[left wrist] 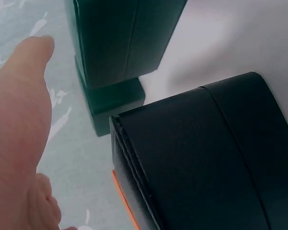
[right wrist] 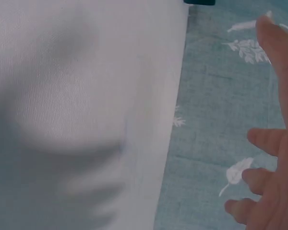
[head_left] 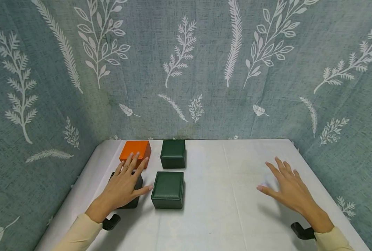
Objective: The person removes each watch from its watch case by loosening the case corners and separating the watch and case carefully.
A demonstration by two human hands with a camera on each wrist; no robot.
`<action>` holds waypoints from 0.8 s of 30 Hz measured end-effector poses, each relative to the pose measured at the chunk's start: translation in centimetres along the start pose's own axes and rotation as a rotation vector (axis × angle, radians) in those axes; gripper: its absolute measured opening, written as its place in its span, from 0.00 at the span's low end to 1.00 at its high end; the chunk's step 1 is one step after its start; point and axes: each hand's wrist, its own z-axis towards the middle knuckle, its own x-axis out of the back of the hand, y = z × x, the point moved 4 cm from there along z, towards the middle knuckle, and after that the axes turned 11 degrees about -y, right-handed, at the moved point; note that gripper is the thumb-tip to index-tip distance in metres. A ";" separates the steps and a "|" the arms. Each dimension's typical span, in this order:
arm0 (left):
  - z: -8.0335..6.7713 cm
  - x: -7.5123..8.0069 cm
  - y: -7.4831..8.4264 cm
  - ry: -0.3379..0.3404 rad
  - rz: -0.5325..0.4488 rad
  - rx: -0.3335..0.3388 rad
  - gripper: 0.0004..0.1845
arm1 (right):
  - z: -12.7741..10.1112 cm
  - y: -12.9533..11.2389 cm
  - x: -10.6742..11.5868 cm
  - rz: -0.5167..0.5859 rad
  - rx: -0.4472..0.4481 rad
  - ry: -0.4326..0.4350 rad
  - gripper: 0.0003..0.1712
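head view: white table (head_left: 223, 195), leaf-print fabric walls (head_left: 186, 69); both hands spread flat, empty

Worktop (head_left: 223, 216) with white cloth cover, set against leaf-print fabric walls. Four small boxes sit on its left half in a 2x2 cluster: orange box (head_left: 135, 152) back-left, dark green box (head_left: 173, 153) back-right, larger dark green box (head_left: 168, 189) front-right, black box (head_left: 132, 198) front-left, partly hidden. Boxes close together, gaps between them. Right half bare cloth.

Two green boxes (head_left: 173, 153) (head_left: 168, 189), one orange box (head_left: 136, 151), one black box (head_left: 132, 202).
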 end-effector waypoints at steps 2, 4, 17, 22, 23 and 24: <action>0.0 -0.1 0.0 0.003 -0.006 -0.008 0.54 | 0.0 0.0 -0.1 0.006 -0.012 -0.007 0.55; 0.1 -0.1 0.1 0.034 -0.008 -0.035 0.51 | 0.1 -0.1 -0.2 0.014 -0.033 -0.015 0.52; 0.6 0.2 0.6 0.297 -0.235 -0.218 0.16 | 0.9 -1.9 -2.0 0.081 -0.048 -0.050 0.32; 0.9 -0.3 0.2 0.212 -0.355 -0.199 0.20 | 1.3 -3.0 -3.0 0.125 -0.051 -0.069 0.30; 0.9 -0.3 0.1 0.203 -0.378 -0.196 0.21 | 1.4 -3.2 -3.3 0.129 -0.049 -0.075 0.30; 0.9 -0.4 0.1 0.197 -0.397 -0.194 0.22 | 1.4 -3.5 -3.6 0.134 -0.048 -0.083 0.30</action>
